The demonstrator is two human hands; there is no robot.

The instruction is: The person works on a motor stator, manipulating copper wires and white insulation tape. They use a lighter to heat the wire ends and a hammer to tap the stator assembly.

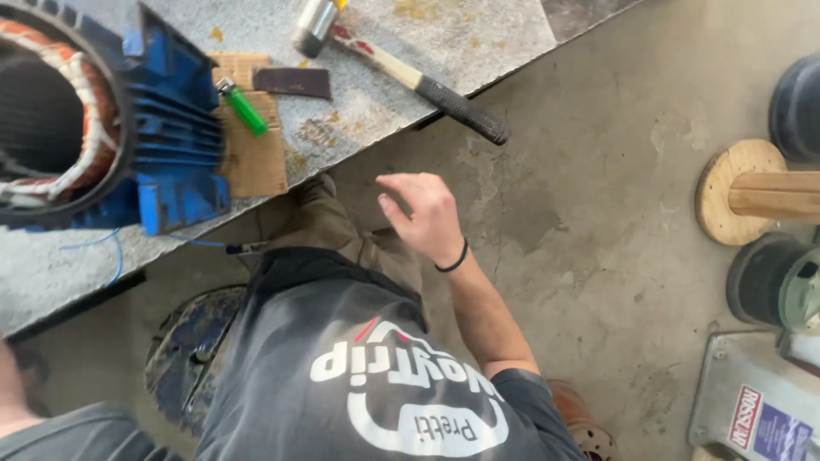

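1. Hammer [408,70] lies on the speckled grey workbench [478,34], metal head toward the top edge of the view, pale wooden shaft running down to the right, black grip overhanging the bench edge. It is the tool nearest our raised hand, but nothing touches it.
2. Our right hand [424,213] hangs in the air below the hammer grip and above the concrete floor [615,171]. Fingers are loosely curled, palm half open, and it holds nothing. A black band sits on the wrist.
3. Our left hand: only a strip of forearm shows at the lower left edge of the view; the hand itself is out of the picture.
4. Blue motor housing [166,128] stands on the bench at upper left, open end toward us, with copper windings [85,94] and white lacing visible inside the bore.
5. Just beside the housing we note a green lighter [243,108] lying on a piece of brown card [256,162], and next to it a dark flat strip [292,82].
6. On the floor at right: a round wooden spool end [735,192] and dark reels [764,277].
7. We are wearing a dark printed shirt [376,376].
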